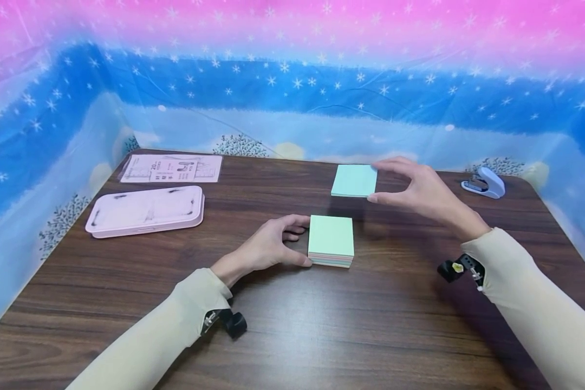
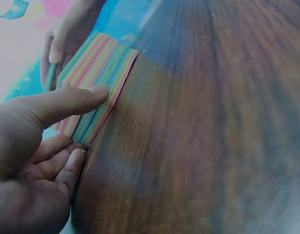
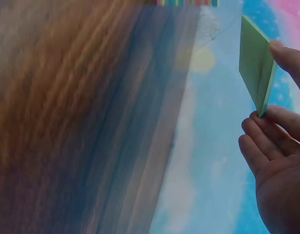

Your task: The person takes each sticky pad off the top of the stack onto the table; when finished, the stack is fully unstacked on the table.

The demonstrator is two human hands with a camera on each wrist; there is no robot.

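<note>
A square stack of sticky notes (image 1: 331,236), pale green on top with coloured layers down its side, sits on the table. My left hand (image 1: 268,244) holds it at its left end, the thumb against the near side and the fingers around the far corner. In the left wrist view, the thumb lies across the striped edges of the stack (image 2: 98,73). Raised above the table behind the stack is a thin mint-green pad of sticky notes (image 1: 354,180). My right hand (image 1: 419,187) pinches that pad (image 3: 255,63) by its right edge, between thumb and fingers.
A pink tin-like case (image 1: 146,210) lies on the left of the brown wooden table (image 1: 273,336). Behind it is a flat printed pink packet (image 1: 173,168). Toward the far right stands a light blue stapler (image 1: 485,183). A snowflake-patterned cloth (image 1: 292,81) encloses the table's back and sides.
</note>
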